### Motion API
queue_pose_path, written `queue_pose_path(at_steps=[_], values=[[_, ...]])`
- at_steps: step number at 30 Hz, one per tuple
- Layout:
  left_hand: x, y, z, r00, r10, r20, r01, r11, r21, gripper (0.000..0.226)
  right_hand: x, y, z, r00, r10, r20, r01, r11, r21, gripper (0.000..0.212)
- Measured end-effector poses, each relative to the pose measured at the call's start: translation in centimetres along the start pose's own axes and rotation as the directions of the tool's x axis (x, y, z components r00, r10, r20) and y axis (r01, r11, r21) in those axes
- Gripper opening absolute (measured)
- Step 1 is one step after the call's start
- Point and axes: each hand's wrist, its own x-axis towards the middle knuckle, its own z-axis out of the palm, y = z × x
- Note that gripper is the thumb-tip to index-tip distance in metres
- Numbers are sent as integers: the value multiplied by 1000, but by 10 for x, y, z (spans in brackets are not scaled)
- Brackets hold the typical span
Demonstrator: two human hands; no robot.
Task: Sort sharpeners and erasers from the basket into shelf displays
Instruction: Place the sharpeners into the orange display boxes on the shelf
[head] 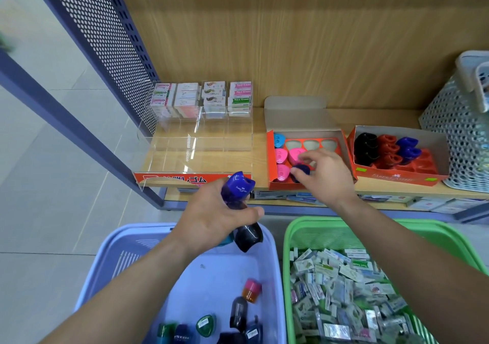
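My left hand [214, 216] grips a bunch of sharpeners above the lilac basket [127, 253]: a blue one [239, 184] sticks up, a black one [248, 235] hangs below. My right hand [321, 175] pinches a dark blue sharpener [301, 170] over the front row of the orange display box [272, 155], which holds pink sharpeners [280, 155] and a light blue one [278, 139]. Several loose sharpeners [239, 312] lie in the lilac basket. The green basket [288, 240] is full of wrapped erasers [341, 288].
A clear acrylic case [195, 142] with stacked erasers [214, 94] at its back stands left on the wooden shelf. A second orange box [397, 178] holds black, red and blue sharpeners. A white mesh basket [460, 132] stands far right. A perforated blue side panel [105, 41] bounds the shelf.
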Motion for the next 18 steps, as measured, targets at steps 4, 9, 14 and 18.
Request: queue_pose_path(at_steps=[4,9,14,18], values=[[0,-1,0,1000,2,7,-2,1000,1,36,3,-7,13,987,-72,145,68,997,31,41],[1,-3,0,1000,4,-3,-4,1000,15,35,13,-9,25,982,22,187,-31,998,46,49],[2,-4,0,1000,12,8,-13,1000,25,35,22,-5,26,961,92,259,-126,985,115,55],[3,-3,0,1000,15,6,-15,999,33,36,30,-4,26,943,104,317,-171,966,193,49]])
